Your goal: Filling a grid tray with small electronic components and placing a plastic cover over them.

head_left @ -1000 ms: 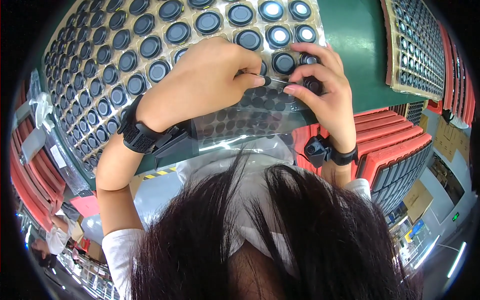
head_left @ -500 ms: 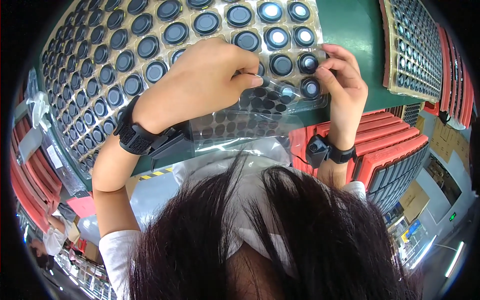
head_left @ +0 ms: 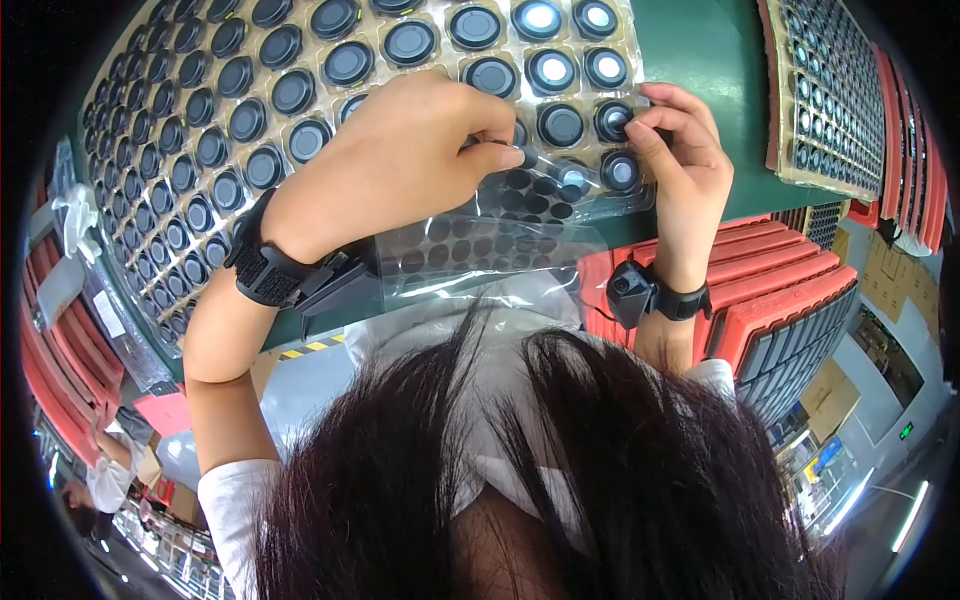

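A clear plastic sheet with rows of dark round stickers (head_left: 440,252) hangs over the green table's near edge. My left hand (head_left: 420,150) pinches its upper part between thumb and forefinger. Under that hand lies a clear blister tray (head_left: 645,60) filled with round black parts with grey discs on top. My right hand (head_left: 690,160) is at the tray's right edge, thumb and forefinger tips close together beside a round black part (head_left: 614,120). Whatever lies between those tips is too small to make out. Both wrists carry black straps with small devices.
Another filled tray (head_left: 835,100) stands at the table's right end. Red-edged stacked trays (head_left: 770,290) are close to my right forearm, with more red stacks (head_left: 70,340) at far left. A person (head_left: 110,475) is in the lower left background.
The tray and my left hand have shifted very slightly left. My right thumb and fingertips have moved a little up and left, closer to the round black part.
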`<state>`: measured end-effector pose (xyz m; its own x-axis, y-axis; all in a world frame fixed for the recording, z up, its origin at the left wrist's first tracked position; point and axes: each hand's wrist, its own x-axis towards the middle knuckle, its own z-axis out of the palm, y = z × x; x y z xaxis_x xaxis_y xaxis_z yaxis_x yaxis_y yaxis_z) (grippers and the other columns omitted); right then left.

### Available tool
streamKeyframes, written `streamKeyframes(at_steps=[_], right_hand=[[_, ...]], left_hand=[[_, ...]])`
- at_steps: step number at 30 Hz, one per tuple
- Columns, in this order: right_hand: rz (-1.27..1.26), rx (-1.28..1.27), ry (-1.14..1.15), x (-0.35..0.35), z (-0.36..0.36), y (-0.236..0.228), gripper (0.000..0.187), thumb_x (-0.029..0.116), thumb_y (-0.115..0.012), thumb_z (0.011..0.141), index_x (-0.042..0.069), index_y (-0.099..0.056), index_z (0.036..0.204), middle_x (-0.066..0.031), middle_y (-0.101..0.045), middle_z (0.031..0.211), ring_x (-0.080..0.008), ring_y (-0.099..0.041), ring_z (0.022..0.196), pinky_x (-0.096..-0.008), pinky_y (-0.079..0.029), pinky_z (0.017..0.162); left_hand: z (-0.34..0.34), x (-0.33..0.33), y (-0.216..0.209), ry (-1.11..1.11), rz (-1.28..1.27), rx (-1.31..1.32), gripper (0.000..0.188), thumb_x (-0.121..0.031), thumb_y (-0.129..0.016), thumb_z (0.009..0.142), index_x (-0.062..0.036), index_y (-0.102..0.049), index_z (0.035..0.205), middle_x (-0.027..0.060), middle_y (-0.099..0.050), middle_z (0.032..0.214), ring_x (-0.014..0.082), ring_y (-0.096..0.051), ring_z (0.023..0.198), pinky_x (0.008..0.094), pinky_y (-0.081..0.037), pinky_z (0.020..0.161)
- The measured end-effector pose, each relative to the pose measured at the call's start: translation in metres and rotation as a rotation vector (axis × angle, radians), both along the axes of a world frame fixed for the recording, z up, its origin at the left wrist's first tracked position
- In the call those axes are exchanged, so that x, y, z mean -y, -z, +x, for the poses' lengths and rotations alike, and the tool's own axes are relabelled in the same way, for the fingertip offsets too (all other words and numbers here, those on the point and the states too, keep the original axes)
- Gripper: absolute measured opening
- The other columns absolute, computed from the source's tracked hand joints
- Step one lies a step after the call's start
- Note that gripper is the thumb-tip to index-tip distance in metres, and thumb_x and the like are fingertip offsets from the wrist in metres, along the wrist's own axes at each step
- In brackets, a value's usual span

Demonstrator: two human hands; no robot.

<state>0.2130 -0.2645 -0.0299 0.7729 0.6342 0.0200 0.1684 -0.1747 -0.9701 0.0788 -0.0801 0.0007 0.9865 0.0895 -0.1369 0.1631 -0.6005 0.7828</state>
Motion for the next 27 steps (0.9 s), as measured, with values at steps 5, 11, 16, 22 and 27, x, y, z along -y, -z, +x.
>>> streamKeyframes(at_steps=[5,11,16,22,27], right_hand=[[-0.013,0.062,-0.011,0.001,0.002,0.003,0.009,-0.003,-0.067,0.072,-0.002,-0.064,0.08,-0.0075,-0.057,0.104,-0.0145,-0.053,0.093,-0.0244,-0.043,0.079],[-0.101,0.207,-0.06,0.001,0.001,0.004,0.012,-0.005,-0.064,0.074,-0.004,-0.061,0.085,-0.0081,-0.053,0.109,-0.0133,-0.053,0.094,-0.0243,-0.042,0.081],[-0.009,0.282,0.004,-0.002,-0.002,0.014,0.023,-0.007,-0.062,0.076,-0.005,-0.056,0.098,-0.0094,-0.053,0.11,-0.0155,-0.052,0.099,-0.0263,-0.041,0.088],[0.13,0.268,0.092,0.005,-0.006,0.007,0.031,-0.001,-0.069,0.07,0.001,-0.057,0.099,-0.0085,-0.057,0.103,-0.0187,-0.055,0.095,-0.0281,-0.044,0.082],[0.015,0.501,-0.142,-0.003,-0.011,-0.022,0.029,0.0,-0.069,0.069,0.003,-0.058,0.096,-0.0087,-0.059,0.097,-0.0217,-0.057,0.091,-0.0297,-0.045,0.08]], left_hand=[[-0.002,0.0,0.005,0.011,-0.017,0.055,0.013,-0.011,-0.063,0.076,-0.0001,-0.057,0.073,0.0142,-0.048,0.057,0.0273,-0.046,0.05,0.034,-0.036,0.048],[-0.001,-0.001,0.004,0.027,-0.015,0.063,0.014,-0.01,-0.063,0.077,0.0009,-0.055,0.075,0.0137,-0.046,0.056,0.0238,-0.042,0.046,0.0311,-0.033,0.046],[-0.001,-0.001,0.003,0.018,-0.019,0.056,0.014,-0.011,-0.063,0.076,0.0001,-0.056,0.073,0.0141,-0.049,0.057,0.0271,-0.046,0.051,0.0334,-0.036,0.048],[0.0,-0.001,0.001,0.013,-0.009,0.03,0.014,-0.014,-0.062,0.075,-0.0012,-0.059,0.068,0.0153,-0.055,0.06,0.0338,-0.054,0.059,0.0384,-0.041,0.052],[0.0,-0.001,0.003,0.009,-0.015,0.06,0.015,-0.014,-0.062,0.075,-0.0009,-0.058,0.068,0.0158,-0.054,0.06,0.034,-0.053,0.058,0.0392,-0.04,0.052]])
